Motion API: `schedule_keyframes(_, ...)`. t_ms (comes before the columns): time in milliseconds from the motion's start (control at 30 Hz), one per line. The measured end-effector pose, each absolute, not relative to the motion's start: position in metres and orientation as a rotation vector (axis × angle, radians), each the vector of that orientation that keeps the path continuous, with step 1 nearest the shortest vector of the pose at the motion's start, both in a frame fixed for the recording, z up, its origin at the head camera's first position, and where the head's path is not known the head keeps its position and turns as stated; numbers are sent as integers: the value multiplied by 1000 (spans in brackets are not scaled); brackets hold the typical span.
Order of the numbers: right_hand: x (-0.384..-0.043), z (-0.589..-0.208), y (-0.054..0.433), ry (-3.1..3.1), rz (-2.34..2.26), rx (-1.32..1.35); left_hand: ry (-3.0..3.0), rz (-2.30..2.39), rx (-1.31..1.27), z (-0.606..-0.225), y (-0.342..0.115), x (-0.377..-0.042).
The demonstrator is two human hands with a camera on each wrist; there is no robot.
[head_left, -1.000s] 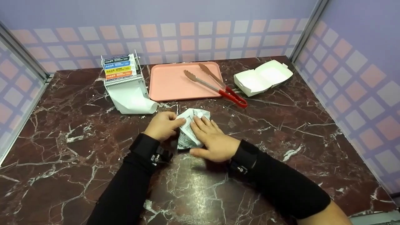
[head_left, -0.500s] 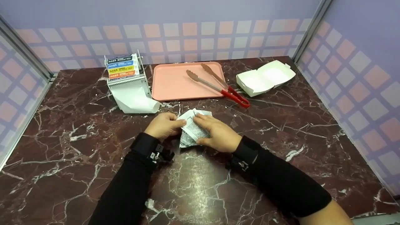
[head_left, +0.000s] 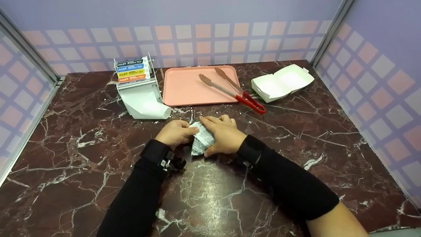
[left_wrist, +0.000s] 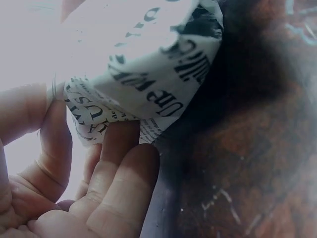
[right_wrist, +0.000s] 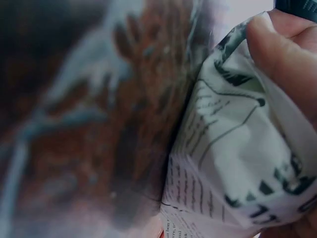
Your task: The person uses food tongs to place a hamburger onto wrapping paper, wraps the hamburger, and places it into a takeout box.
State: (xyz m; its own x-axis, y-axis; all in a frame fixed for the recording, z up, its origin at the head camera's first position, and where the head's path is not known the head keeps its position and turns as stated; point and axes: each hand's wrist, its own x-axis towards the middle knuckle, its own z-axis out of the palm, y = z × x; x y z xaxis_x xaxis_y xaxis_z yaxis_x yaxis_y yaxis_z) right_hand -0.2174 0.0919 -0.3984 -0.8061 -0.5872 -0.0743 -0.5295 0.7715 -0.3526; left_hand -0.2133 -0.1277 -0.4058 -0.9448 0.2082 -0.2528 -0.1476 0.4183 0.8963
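A small folded packet of newspaper-print wrapping paper (head_left: 203,140) sits between both hands, low over the table. What it contains, if anything, is hidden. My left hand (head_left: 176,132) pinches its left edge, thumb on top; in the left wrist view, fingers (left_wrist: 124,183) reach under the printed paper (left_wrist: 148,94). Around the right side of the packet curls my right hand (head_left: 225,135), fingers along the far end and thumb near the front. The right wrist view shows the thumb (right_wrist: 282,59) against the creased paper (right_wrist: 233,144).
Behind the hands lies a pink tray (head_left: 184,87) with red-handled tongs (head_left: 250,102) resting across its right side. An open white carton (head_left: 283,82) stands to the right of it. At the left is a wire rack (head_left: 133,74) with colourful labels and a white paper sheet (head_left: 146,105).
My right hand has gone from lying flat on the paper to curling round its right side. The packet looks narrower. My left hand keeps its pinch on the left edge.
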Motion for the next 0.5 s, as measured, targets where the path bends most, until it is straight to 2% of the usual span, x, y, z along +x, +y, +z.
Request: schedule_keyframes(500,-230,-401,89,2758,-453,-924,2124,1710,-44,-411,-128,-215)
